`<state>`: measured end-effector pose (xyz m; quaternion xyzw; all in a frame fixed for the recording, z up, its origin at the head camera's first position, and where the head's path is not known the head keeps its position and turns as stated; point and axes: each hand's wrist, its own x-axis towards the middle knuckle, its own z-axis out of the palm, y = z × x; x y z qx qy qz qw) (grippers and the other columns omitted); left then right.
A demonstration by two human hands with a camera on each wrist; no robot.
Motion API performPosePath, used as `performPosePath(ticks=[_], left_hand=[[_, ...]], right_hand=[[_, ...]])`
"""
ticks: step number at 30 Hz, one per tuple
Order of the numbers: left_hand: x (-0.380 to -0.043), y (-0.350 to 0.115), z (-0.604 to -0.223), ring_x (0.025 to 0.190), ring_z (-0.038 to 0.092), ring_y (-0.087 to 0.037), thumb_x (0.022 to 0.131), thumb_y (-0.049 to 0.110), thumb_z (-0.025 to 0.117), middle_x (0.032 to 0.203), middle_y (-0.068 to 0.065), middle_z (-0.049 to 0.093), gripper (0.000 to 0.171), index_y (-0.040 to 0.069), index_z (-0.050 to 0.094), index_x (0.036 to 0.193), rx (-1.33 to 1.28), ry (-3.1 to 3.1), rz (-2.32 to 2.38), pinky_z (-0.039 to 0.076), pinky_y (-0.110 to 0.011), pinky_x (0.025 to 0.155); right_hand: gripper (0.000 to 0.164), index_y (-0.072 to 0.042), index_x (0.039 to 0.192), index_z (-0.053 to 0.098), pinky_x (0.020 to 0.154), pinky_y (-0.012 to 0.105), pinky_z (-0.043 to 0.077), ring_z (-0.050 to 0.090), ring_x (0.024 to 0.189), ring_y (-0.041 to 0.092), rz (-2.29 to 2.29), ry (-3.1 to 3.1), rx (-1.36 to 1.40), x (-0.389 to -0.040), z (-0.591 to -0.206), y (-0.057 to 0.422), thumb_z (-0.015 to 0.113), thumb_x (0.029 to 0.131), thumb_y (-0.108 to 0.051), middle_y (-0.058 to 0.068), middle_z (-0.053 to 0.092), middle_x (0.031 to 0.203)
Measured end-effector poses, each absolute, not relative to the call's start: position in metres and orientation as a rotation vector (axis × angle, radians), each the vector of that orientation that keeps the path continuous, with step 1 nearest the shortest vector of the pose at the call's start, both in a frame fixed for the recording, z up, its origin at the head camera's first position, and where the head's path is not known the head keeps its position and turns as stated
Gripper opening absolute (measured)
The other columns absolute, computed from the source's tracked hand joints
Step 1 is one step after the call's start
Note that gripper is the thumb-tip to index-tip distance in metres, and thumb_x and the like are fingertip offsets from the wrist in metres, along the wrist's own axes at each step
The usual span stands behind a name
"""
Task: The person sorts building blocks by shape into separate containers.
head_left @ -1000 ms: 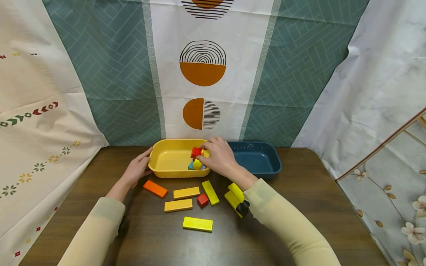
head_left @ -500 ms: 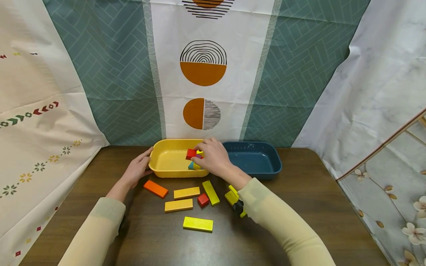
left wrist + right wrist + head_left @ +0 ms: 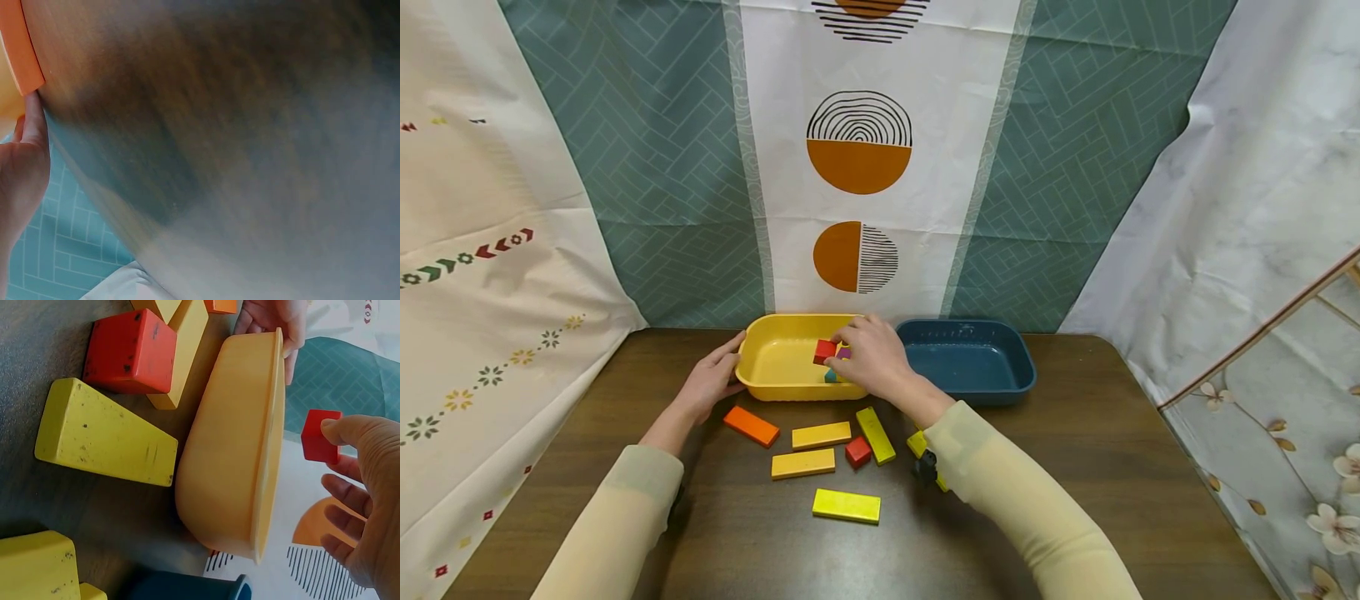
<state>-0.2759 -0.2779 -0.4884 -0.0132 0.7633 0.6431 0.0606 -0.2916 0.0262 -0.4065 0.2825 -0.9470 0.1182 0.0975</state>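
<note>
We note the surface (image 3: 737, 542) meeting a hanging curtain (image 3: 700, 225) along its far edge, with the yellow tray (image 3: 778, 358) and blue tray (image 3: 966, 367) side by side near that edge. To the right of the blue tray, we see a broad strip of surface running out to a rounded corner; another wide stretch lies nearer us, on this side of the front yellow block (image 3: 846, 506). Just before the yellow tray it is tighter: orange block (image 3: 751, 426) near its left end, two light-orange blocks (image 3: 812, 448) in the middle, then a loose red cube (image 3: 857, 452) beside a lime block (image 3: 876, 434). More yellow pieces (image 3: 917, 444) sit partly hidden by the right sleeve (image 3: 1000, 483).

Right hand (image 3: 882, 360): we see thumb and forefinger pinching a red block (image 3: 824, 352), remaining fingers spread and loosely bent. The block is up over the yellow tray's right half, above the rim by the right wrist view. Teal (image 3: 831, 377) and purple (image 3: 844, 353) pieces peek out beside the hand. Left hand (image 3: 709, 381): fingers fairly straight, released, resting against the yellow tray's left end.
</note>
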Motion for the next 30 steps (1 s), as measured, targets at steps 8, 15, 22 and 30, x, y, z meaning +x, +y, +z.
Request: performPosePath(ticks=[8,15,22,30], left_hand=[[-0.275,-0.278,-0.487,0.139,0.041,-0.045,0.11,0.021,0.034,0.169,-0.016,0.015,0.057,0.021,0.019,0.165,-0.036,2.311,1.944,0.041,-0.057,0.107],[-0.274,-0.276,-0.486,0.137,0.043,-0.043,0.11,0.021,0.035,0.169,-0.015,0.017,0.057,0.022,0.021,0.165,-0.036,2.3,1.96,0.043,-0.054,0.106],[-0.275,-0.277,-0.488,0.137,0.043,-0.042,0.11,0.023,0.035,0.169,-0.015,0.017,0.057,0.023,0.021,0.165,-0.048,2.311,1.945,0.043,-0.054,0.106],[-0.275,-0.276,-0.487,0.138,0.042,-0.044,0.11,0.021,0.035,0.169,-0.016,0.016,0.057,0.021,0.02,0.165,-0.039,2.302,1.956,0.042,-0.055,0.106]], right_hand=[[0.038,-0.021,0.119,0.076,0.091,0.036,0.047,0.051,0.107,0.021,0.325,-2.814,0.835,-0.292,-0.41,0.022,0.074,0.092,-0.048,-0.001,0.067,0.114],[0.038,-0.021,0.118,0.076,0.089,0.035,0.047,0.051,0.106,0.02,0.303,-2.826,0.811,-0.292,-0.414,0.017,0.075,0.091,-0.048,-0.002,0.067,0.112],[0.043,-0.021,0.124,0.075,0.094,0.036,0.047,0.052,0.111,0.021,0.326,-2.83,0.81,-0.292,-0.414,0.014,0.074,0.091,-0.049,-0.001,0.068,0.12],[0.043,-0.021,0.126,0.074,0.099,0.039,0.048,0.054,0.117,0.023,0.367,-2.783,0.832,-0.294,-0.411,0.024,0.074,0.092,-0.048,-0.001,0.068,0.123]])
